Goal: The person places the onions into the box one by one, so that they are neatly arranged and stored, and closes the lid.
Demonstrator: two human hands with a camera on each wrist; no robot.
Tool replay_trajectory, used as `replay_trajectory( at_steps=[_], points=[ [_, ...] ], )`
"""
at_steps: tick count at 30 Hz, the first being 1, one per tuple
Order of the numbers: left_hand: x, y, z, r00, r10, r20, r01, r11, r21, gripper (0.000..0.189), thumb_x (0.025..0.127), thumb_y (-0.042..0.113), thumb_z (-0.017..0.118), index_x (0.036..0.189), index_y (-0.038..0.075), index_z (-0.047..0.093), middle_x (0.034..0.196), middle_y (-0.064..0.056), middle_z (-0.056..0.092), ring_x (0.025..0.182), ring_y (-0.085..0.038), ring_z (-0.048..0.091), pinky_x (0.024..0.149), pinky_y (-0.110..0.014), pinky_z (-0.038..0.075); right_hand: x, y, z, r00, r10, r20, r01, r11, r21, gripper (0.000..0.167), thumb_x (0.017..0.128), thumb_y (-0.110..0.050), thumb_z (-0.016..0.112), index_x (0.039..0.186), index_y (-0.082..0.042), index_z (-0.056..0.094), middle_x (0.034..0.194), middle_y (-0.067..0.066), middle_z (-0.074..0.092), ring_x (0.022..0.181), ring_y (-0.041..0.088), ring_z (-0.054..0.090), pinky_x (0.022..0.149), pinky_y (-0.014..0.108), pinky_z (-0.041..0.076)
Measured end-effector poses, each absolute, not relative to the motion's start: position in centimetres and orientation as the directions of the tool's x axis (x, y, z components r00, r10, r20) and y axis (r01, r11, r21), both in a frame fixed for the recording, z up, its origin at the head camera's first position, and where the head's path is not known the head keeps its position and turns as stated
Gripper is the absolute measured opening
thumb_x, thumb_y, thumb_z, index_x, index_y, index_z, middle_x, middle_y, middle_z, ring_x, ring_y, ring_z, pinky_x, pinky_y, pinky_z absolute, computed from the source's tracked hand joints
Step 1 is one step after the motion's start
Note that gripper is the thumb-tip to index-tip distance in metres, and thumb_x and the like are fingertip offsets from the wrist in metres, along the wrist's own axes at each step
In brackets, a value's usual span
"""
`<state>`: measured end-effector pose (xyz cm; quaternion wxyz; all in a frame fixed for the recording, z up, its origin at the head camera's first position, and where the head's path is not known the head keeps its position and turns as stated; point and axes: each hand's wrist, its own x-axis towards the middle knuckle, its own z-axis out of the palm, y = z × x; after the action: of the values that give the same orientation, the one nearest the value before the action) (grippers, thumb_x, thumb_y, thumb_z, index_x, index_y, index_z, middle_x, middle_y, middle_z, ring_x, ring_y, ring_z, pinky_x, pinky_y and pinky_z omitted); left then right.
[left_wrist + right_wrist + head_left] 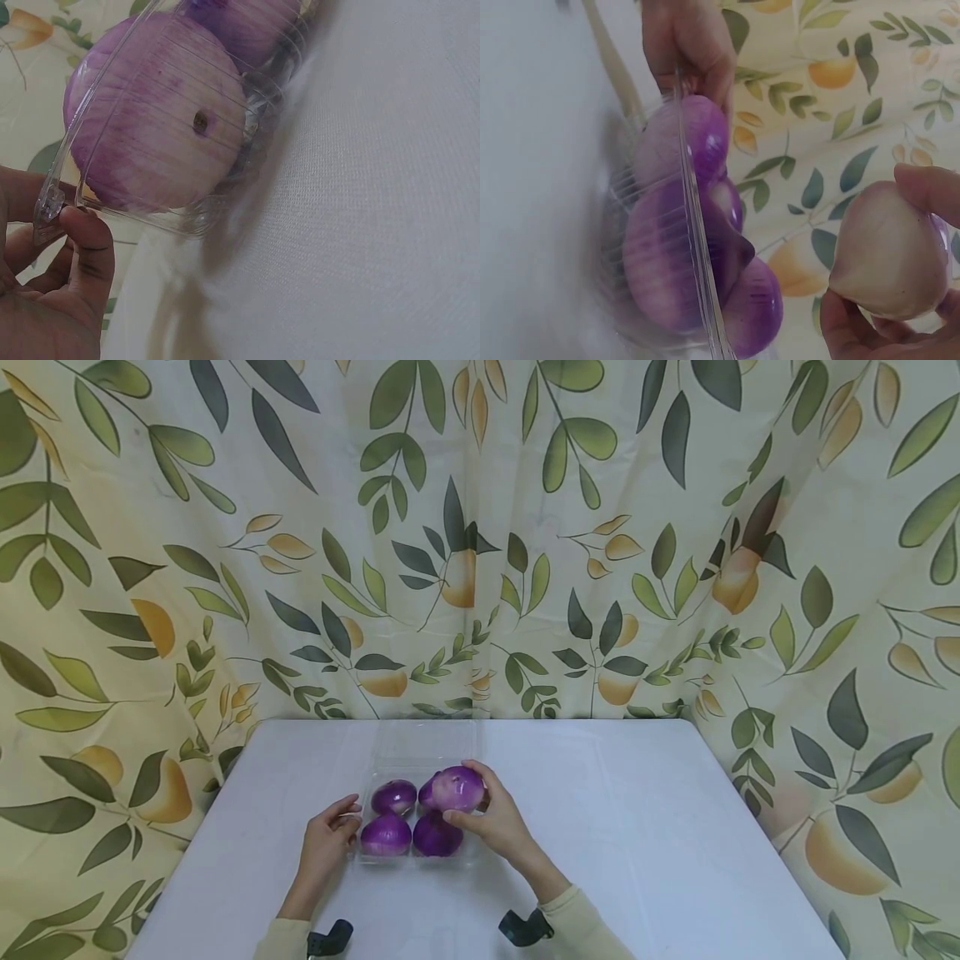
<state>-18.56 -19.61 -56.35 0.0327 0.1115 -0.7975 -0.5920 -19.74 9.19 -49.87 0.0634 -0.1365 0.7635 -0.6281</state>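
A clear plastic clamshell container (pixel 373 861) holds several purple onions, among them a front-left onion (pixel 386 835), a front-right onion (pixel 437 835) and a back-left onion (pixel 393 797). At its left side, my left hand (pixel 326 839) pinches the rim between thumb and fingers, close to a corner (pixel 176 223) in the left wrist view. My right hand (pixel 501 827) grips another onion (pixel 459 788) above the container's back right. That raised onion partly hides the back-right one in the head view. In the right wrist view the gripped onion (pixel 889 255) is apart from the container.
The container's lid (pixel 427 742) lies folded back behind it on the white table (pixel 622 843). A leaf-patterned curtain (pixel 525 568) hangs behind the table and along both sides. Dark wrist devices (pixel 527 928) sit at both sleeves.
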Motion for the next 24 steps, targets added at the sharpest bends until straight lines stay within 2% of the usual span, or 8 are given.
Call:
replay_trajectory(
  at_steps=[17,24],
  points=[
    [-18.5,-19.6,-56.3,-0.974,-0.216,-0.071,-0.129,0.265,0.956,0.042,0.093,0.002,0.058,0.135,0.002,0.056,0.119,-0.018,0.062,0.084,-0.009,0.060,0.063,-0.020,0.052,-19.5,7.4,-49.9,-0.944,-0.320,0.081,-0.136,0.153,-0.979,0.083,0.077,-0.025,0.082,0.147,-0.016,0.038,0.141,0.017,0.050,0.119,0.035,0.059,0.098,0.051,0.051],
    [-18.6,-19.6,-56.2,-0.974,-0.212,-0.078,-0.134,0.267,0.954,0.042,0.093,0.002,0.058,0.135,0.001,0.055,0.119,-0.018,0.062,0.082,-0.005,0.059,0.064,-0.019,0.052,-19.6,6.5,-50.3,-0.939,-0.326,0.110,-0.169,0.160,-0.973,0.082,0.077,-0.021,0.082,0.146,-0.015,0.039,0.140,0.018,0.050,0.119,0.034,0.059,0.098,0.050,0.052]
  ],
)
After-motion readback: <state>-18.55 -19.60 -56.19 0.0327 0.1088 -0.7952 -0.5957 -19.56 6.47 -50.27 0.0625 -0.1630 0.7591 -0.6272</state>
